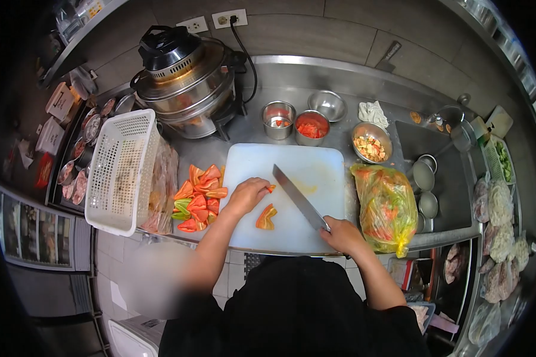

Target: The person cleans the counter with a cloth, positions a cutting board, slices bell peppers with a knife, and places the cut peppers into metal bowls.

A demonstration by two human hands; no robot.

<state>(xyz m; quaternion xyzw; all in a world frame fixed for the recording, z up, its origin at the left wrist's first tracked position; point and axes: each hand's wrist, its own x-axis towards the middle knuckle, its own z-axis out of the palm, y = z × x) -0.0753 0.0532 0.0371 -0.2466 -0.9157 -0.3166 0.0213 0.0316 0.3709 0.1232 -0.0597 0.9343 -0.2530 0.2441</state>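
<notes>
Head camera view, looking down on a steel surface (251, 127): from where I stand, a white basket (118, 224) is at the far left, a clear plastic bag (165, 193) beside it, then a heap of red and green pepper pieces (201, 195) along the cutting board's left edge. Over the board (326, 171), the left hand (248, 195) has its fingers bunched together, pinching a small red piece (271, 188) at their tips. Just below that lies a loose pepper piece (266, 217), skin and pale flesh both showing. I'd judge these pieces light and crisp, likely to snap if bent, slick on the skin and wet inside; best held by the edges, fingertips tucked back. The knife (298, 197) slants across the board, its tip pointing away from the person; whether the edge touches the board I can't tell. It looks stiff, blade-heavy, and safest held by the handle, where the right hand (343, 237) has its fingers wrapped firmly. Beyond the board's right edge are a metal bowl (372, 127) of diced pieces and, nearer the person, a knotted yellow bag (385, 205).
</notes>
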